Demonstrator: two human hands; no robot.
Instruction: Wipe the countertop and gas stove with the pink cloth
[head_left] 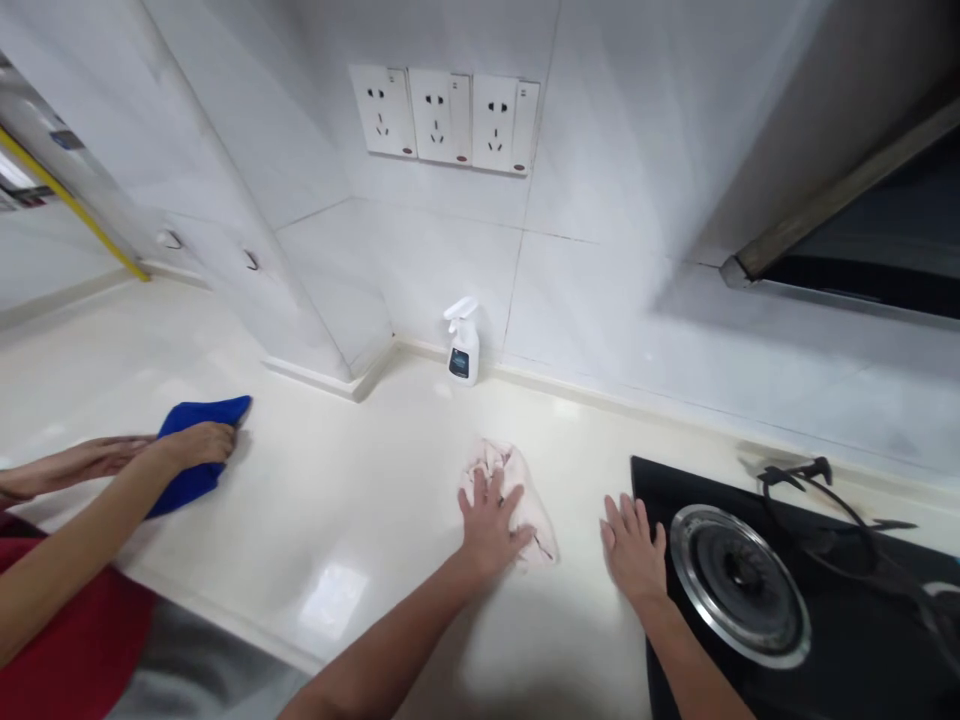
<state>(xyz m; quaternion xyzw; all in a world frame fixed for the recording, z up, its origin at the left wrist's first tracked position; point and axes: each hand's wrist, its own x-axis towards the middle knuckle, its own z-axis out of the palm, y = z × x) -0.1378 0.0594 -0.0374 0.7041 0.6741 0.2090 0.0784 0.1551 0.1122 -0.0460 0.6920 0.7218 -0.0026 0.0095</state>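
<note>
Got a pale pink cloth [536,510] lying crumpled on the cream countertop [315,480], just right of centre in the frame. Got the left hand [491,528] laid over it, back of the hand up, fingers splayed wide, so more like pressing on it than clutching it. Nothing held in the right hand [634,550] either, further right in the frame: fingers loose and stretched out, overlapping the left edge of the black cooktop [855,665]. Can't tell how much weight on that one.

Over at the lower right, a round burner [742,575] with a shiny metal rim, plus some dark, blurry metal piece [821,468] with prongs behind it, hard to make out. Up near the middle, a white spray bottle [463,350] standing upright near the wall, well behind the pink cloth. Above that, three white sockets [444,118] in a row.

Not alone at this counter, btw: at the left of the frame, a co-worker in a red top [71,640], one hand [202,445] curled over a blue cloth [191,415], the other hand [109,458] just left of it.
</note>
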